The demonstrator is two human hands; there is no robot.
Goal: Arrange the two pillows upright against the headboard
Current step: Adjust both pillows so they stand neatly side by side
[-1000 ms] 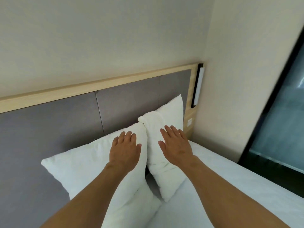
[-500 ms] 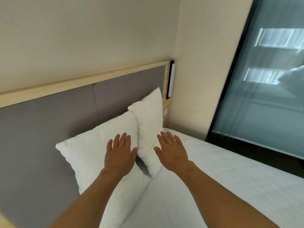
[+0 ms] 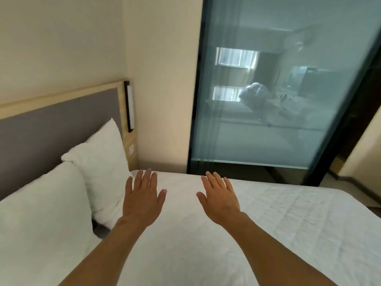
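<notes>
Two white pillows lean upright against the grey padded headboard [image 3: 51,120] with its pale wood frame. The near pillow [image 3: 41,213] fills the lower left; the far pillow [image 3: 103,162] stands beside it at the bed's corner, their edges touching. My left hand [image 3: 142,197] hovers flat, palm down, fingers spread, just right of the far pillow's lower edge and holds nothing. My right hand [image 3: 219,198] is also flat and spread over the white bedsheet [image 3: 268,234], well clear of both pillows.
A slim wall lamp [image 3: 130,108] is fixed at the headboard's right end. A cream wall [image 3: 162,100] closes the corner. A tall dark-framed glass panel [image 3: 278,100] stands beyond the bed's far side, with floor at the right.
Both hands have come off the pillows and moved right over the sheet. The view has swung right, so the pillows now sit at the left and the glass panel fills the middle.
</notes>
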